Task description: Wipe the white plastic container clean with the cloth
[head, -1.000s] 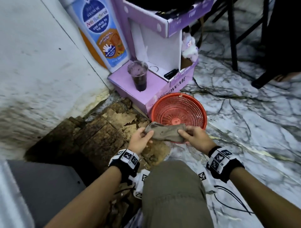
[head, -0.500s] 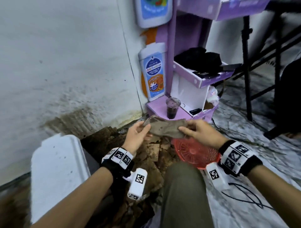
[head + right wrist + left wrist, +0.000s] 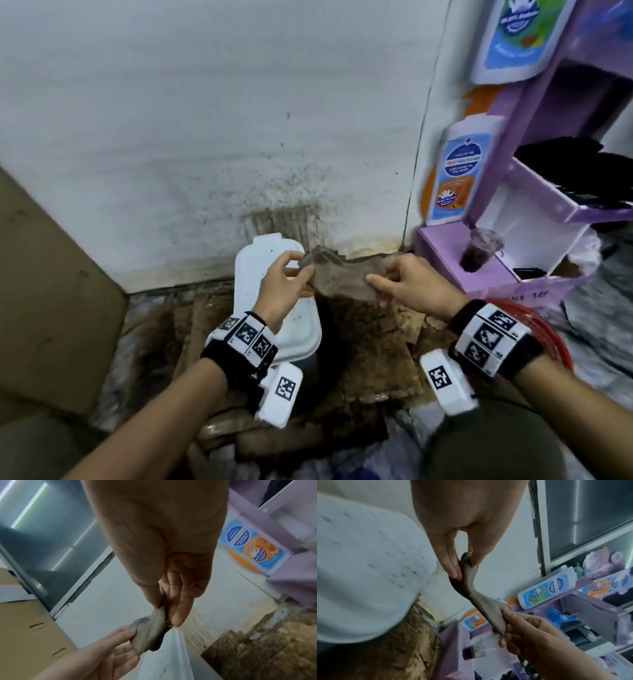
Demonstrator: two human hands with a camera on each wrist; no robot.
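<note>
Both hands hold the cloth [image 3: 337, 277] stretched between them, up off the floor. The left hand [image 3: 281, 287] has its grip closed on one end, thumb against fingers [image 3: 452, 566], and the right hand [image 3: 407, 284] pinches the other end the same way, with its fingers [image 3: 178, 609] pressed flat along the fabric. The cloth is brownish-grey and looks grubby

Just beneath the left hand's grip lies the white plastic container [image 3: 298, 325], flat on the floor, with small dark specks scattered over its surface [image 3: 368, 563]. Under and beyond the right hand's grip the floor is covered with torn, stained cardboard [image 3: 373, 346]

Further out past the right hand's grip stands a purple shelf unit [image 3: 534, 219] with a cup of dark drink [image 3: 478, 251] on its lowest level. A bottle cut-out [image 3: 455, 174] with blue and orange labels stands against it; the lettering is too blurred to read. A red basket [image 3: 548, 329] sits behind the right wrist
</note>
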